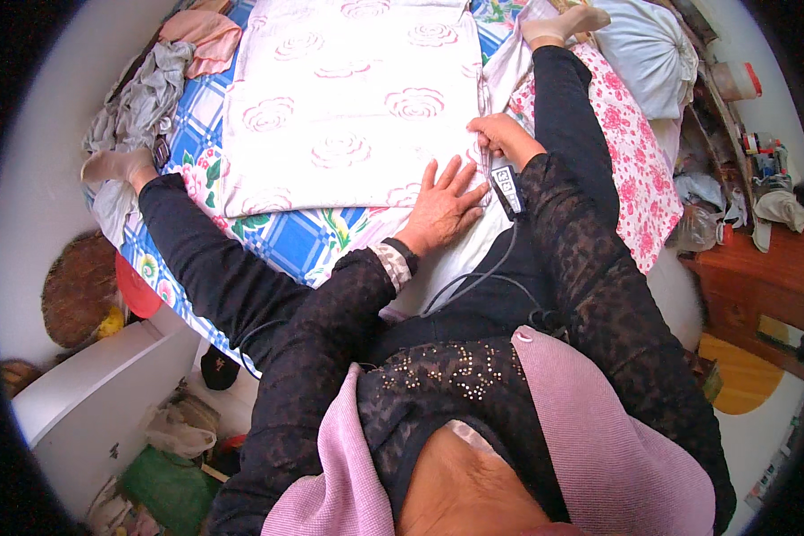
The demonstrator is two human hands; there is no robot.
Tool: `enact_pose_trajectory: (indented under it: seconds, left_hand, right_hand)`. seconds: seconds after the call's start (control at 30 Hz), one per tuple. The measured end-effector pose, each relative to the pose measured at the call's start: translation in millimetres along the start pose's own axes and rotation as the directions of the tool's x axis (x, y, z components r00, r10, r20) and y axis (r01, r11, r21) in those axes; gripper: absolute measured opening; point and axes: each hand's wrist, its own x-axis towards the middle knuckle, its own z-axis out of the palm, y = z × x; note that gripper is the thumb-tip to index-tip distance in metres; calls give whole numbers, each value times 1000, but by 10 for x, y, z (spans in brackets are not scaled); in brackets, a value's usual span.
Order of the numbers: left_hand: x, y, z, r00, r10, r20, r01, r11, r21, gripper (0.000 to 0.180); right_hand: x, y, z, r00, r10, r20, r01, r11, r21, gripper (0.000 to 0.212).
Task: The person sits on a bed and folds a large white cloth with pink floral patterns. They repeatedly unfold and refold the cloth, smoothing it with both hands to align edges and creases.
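Observation:
A white cloth with pink rose outlines [339, 80] lies spread flat and folded square on the bed between my outstretched legs. My left hand [439, 210] rests palm down by its near right corner, fingers spread apart. Farther up the right edge, my right hand [506, 136] has its fingers bent closed on the cloth's border. Just below the right hand is a small black-and-white controller [507, 190] with a grey cable running back over my lap.
Under the cloth is a blue checked, flowered bedsheet [295, 246]. Pink-flowered fabric [630, 161] and a tied white bundle [648, 58] lie to the right. Crumpled grey clothing [143, 103] sits at left. A wooden cabinet [750, 286] stands right of the bed.

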Motion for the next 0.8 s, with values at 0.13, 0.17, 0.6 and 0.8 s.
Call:
enact_pose_trajectory:
  seconds: [0.13, 0.17, 0.6, 0.8]
  left_hand:
    - [52, 12, -8, 1000, 8, 16, -8, 1000, -31, 36]
    - [84, 6, -14, 998, 49, -38, -52, 996, -71, 33]
    - [618, -296, -55, 983, 177, 51, -165, 970, -179, 26]
    - [596, -248, 36, 996, 32, -78, -32, 999, -8, 55]
  right_hand:
    - [65, -68, -63, 1000, 22, -14, -21, 998, 65, 23]
    - [74, -86, -78, 1000, 16, -8, -15, 997, 82, 24]
    - [454, -123, -196, 990, -122, -63, 127, 990, 69, 24]
    - [766, -178, -243, 943, -288, -169, 138, 797, -588, 33]
